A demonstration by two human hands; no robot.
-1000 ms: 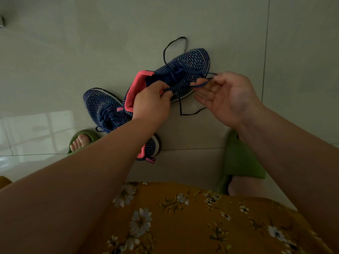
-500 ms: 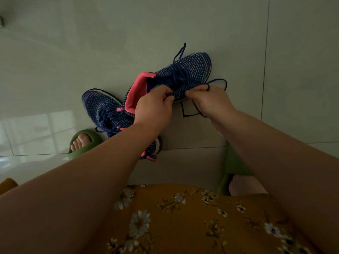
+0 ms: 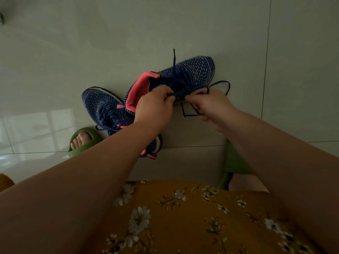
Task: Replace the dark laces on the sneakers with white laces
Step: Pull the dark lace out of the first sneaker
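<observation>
Two navy sneakers [image 3: 165, 85], two hands [image 3: 154, 107] pinching one dark lace [image 3: 218, 85]

At seven o'clock your toes [image 3: 80, 140] sit in a green slipper [image 3: 95, 138] on the pale tiled floor [image 3: 73, 52]. Another slipper [image 3: 236, 164] lies at five, and the mustard floral fabric [image 3: 183, 217] at six is probably your dress.

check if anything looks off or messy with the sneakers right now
Nothing damaged or spilled. The held sneaker is tipped on its side, its dark lace hanging in loose loops while the left hand and right hand pinch it. The second sneaker lies partly under it.
</observation>
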